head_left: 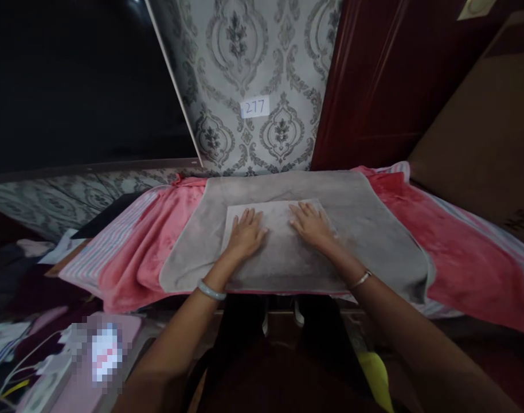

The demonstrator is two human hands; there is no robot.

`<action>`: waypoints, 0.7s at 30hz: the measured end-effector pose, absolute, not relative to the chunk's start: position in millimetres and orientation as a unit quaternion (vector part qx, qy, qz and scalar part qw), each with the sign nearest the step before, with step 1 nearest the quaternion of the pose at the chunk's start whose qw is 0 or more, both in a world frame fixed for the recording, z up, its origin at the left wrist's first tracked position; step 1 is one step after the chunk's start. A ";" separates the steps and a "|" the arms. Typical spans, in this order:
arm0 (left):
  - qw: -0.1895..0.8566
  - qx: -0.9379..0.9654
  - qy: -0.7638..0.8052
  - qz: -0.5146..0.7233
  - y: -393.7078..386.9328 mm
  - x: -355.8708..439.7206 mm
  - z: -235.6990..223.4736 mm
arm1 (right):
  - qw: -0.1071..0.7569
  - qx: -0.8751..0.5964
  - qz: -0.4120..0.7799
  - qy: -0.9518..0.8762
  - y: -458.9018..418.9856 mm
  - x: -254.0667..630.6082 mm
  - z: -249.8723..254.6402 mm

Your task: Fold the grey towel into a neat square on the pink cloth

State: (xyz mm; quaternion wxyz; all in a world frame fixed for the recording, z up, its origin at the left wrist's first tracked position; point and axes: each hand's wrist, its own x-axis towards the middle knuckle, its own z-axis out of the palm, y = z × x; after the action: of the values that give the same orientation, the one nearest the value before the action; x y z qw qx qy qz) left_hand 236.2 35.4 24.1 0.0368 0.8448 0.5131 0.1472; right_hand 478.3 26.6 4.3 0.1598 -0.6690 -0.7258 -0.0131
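Observation:
A whitish sheet, perhaps paper or thin cloth (276, 221), lies flat on a grey towel-like cloth (369, 229). My left hand (247, 234) rests palm down on the sheet's left part, fingers stretched out. On its right part lies my right hand (311, 223), flat with the fingers spread. Neither hand grips anything. The sheet's near edge is hard to make out against the grey cloth. A bracelet circles each wrist.
Under the grey cloth spread a pink plush blanket (159, 241) and a striped cloth (107, 241). A dark screen (81, 86) stands at the left. A number card (255, 106) is on the patterned wall. A large brown box (485, 126) stands at the right.

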 end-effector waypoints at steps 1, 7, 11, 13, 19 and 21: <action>0.029 0.856 0.497 0.142 25.6 244.8 17.6 | 0.164 -0.661 -0.034 -0.732 10.8 478.6 -1.7; 0.034 0.856 0.507 0.098 -1.0 265.3 -12.3 | 0.133 -0.688 -0.061 -0.711 -44.3 477.3 -34.5; 0.028 0.853 0.512 0.097 -1.2 258.4 -11.5 | 0.130 -0.694 -0.057 -0.706 -41.6 476.2 -34.8; 0.022 0.837 0.538 0.097 -3.7 249.2 -9.3 | 0.130 -0.695 -0.053 -0.705 -40.1 476.3 -33.5; 0.003 0.794 0.600 0.102 -15.4 209.2 -9.7 | 0.138 -0.695 -0.046 -0.704 -42.2 477.1 -33.9; 0.004 0.789 0.606 0.101 -18.6 197.3 -12.8 | 0.143 -0.694 -0.046 -0.704 -42.6 476.9 -34.9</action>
State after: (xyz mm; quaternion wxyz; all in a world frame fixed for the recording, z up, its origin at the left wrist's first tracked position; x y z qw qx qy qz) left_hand 197.3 -18.6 -12.8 0.0038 0.7888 0.6062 0.1012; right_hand 476.9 -42.6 -34.9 0.1430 -0.6937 -0.7044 -0.0461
